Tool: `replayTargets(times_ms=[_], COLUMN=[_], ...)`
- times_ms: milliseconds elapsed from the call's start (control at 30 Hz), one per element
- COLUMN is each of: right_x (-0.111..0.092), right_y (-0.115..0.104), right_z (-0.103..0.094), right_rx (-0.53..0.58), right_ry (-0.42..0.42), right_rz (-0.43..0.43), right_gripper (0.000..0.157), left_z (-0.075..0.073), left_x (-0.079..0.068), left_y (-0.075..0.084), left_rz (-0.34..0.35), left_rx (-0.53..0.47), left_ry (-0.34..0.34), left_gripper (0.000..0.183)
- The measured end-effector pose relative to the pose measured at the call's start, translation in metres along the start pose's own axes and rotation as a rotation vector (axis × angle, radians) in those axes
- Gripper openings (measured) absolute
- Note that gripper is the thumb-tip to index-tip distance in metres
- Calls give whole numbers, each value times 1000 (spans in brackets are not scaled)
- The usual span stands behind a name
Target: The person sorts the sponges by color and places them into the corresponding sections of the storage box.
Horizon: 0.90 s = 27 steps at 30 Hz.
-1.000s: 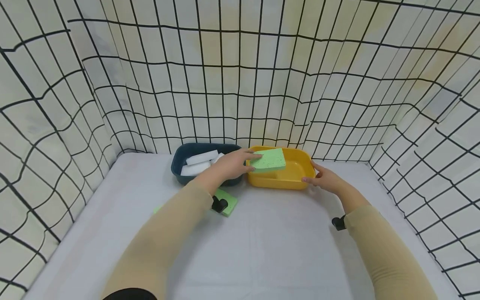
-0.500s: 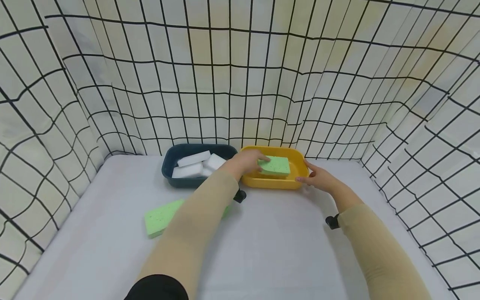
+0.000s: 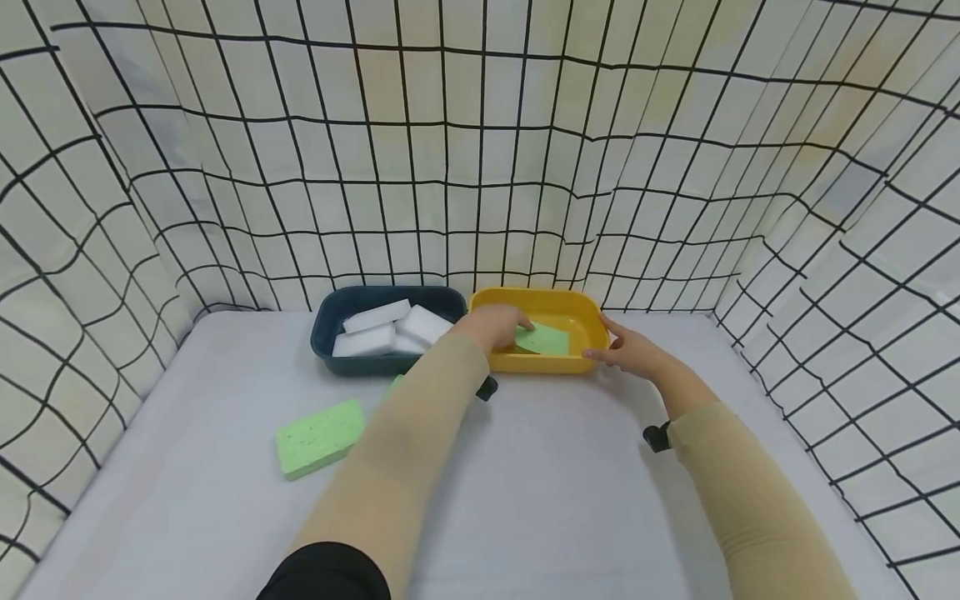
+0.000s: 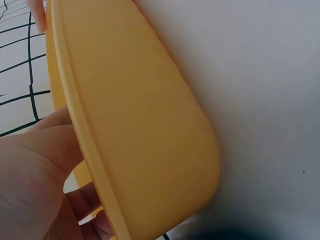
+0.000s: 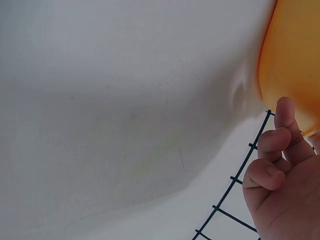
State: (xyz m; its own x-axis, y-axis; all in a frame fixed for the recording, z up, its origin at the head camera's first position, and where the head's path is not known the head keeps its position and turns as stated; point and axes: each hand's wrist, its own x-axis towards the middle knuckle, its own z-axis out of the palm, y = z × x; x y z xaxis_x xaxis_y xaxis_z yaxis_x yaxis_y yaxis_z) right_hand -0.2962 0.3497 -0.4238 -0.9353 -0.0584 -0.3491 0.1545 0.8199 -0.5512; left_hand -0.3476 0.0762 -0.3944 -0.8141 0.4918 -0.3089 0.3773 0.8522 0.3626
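Observation:
In the head view my left hand (image 3: 495, 326) reaches into the yellow plastic tub (image 3: 551, 365) and holds a green sponge (image 3: 546, 340) low inside it. The left wrist view shows the tub's outer wall (image 4: 135, 115), with the fingers of my left hand (image 4: 45, 170) partly hidden behind its rim; the sponge is out of sight there. My right hand (image 3: 636, 350) grips the tub's right end, thumb and fingers spread at the corner. In the right wrist view the right hand (image 5: 290, 185) has one finger against the tub (image 5: 295, 60) and others curled.
A dark blue tub (image 3: 324, 337) with several white sponges (image 3: 365, 340) stands left of the yellow one. On the white-covered table (image 3: 540, 475) lies another green sponge (image 3: 321, 437); a further green piece (image 3: 396, 382) is mostly hidden by my left sleeve. Black wire grid surrounds the table.
My left hand has moved right and down, lowering the green sponge from above the yellow tub's rim into it. The right hand stays at the tub's corner. The head view has shifted slightly.

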Motion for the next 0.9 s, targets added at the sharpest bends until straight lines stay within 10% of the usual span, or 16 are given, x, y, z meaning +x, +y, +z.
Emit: replayTargets(times_ms=[500, 900], right_x=[0, 0], right_y=[0, -1], right_z=[0, 1], right_rx=[25, 24], right_ry=[-22, -21], right_rz=[19, 29], right_gripper=[99, 99], left_z=[-10, -22], left_x=[1, -12], left_y=[-7, -5], left_rz=[-30, 124], left_rx=[-12, 38], left_ry=[-24, 29], left_gripper=[58, 53])
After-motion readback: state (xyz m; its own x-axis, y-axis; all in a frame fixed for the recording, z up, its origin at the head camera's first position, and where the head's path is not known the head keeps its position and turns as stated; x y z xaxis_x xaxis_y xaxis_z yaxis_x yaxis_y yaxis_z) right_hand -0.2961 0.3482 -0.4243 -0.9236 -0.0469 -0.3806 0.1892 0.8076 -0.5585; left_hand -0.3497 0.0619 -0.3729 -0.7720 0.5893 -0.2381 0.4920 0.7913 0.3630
